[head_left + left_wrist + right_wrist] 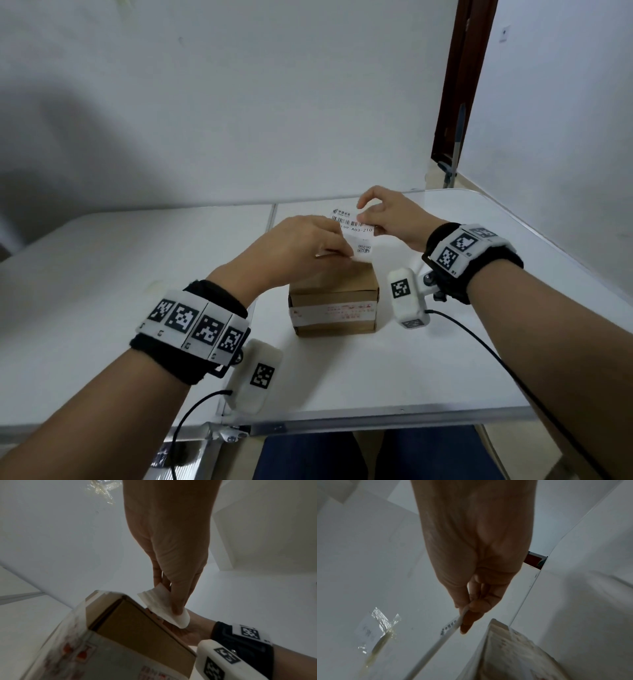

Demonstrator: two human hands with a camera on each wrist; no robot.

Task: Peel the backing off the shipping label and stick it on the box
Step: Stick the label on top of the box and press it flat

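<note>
A small brown cardboard box (334, 301) with a printed tape band stands on the white table, near its middle. Just above the box's top, both hands hold a white shipping label (356, 236) with a barcode and a QR code. My left hand (308, 246) pinches the label's near left part, where the paper (163, 608) curls under the fingers beside the box (137, 628). My right hand (387, 216) pinches the label's far right edge between thumb and fingers. The right wrist view shows the label (450, 630) edge-on in that pinch. Whether the backing is off cannot be told.
The folding white table (137, 274) has a seam running front to back left of the box. A white wall stands close behind. A dark door frame (462, 85) is at the far right. A taped paper slip (373, 631) sticks to the wall. Cables trail from both wrists.
</note>
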